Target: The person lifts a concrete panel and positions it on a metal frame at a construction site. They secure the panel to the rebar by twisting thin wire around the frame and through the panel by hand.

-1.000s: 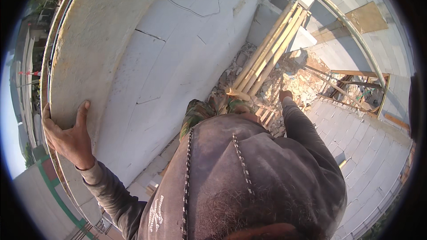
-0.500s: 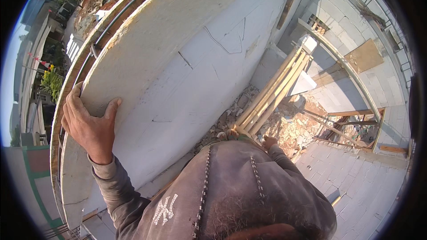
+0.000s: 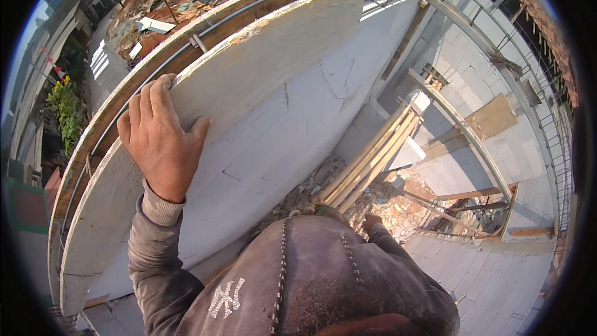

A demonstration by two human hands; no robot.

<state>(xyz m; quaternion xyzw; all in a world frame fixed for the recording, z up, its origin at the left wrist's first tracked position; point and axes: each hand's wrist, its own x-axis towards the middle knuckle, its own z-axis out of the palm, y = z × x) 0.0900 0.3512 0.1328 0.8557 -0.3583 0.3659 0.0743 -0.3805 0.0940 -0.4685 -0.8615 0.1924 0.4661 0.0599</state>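
Note:
My left hand [image 3: 166,143] grips the top edge of a pale, rough-edged formwork board [image 3: 267,31]. Its fingers hook over the edge and its thumb presses on the near face. The board stands against a white wall [image 3: 261,149]. Behind it, a thin steel bar [image 3: 230,20] runs along the gap in front of a second wooden board [image 3: 124,109]. My right hand [image 3: 372,219] is low on the other side of my body, its fingers curled. Whatever it may hold is too small to make out. It is beside the lower ends of several wooden poles [image 3: 367,158].
Broken rubble [image 3: 398,196] covers the ground below. A pale block [image 3: 420,103] sits at the poles' upper ends. A long beam [image 3: 463,127] spans the space to the right, near a framed opening [image 3: 479,211]. Steel reinforcement [image 3: 547,65] lines the far right wall top.
My left hand has moved up and to the right along the board's top edge, still gripping. The view has shifted, showing more of the far wall top. My right hand stays low, fingers curled.

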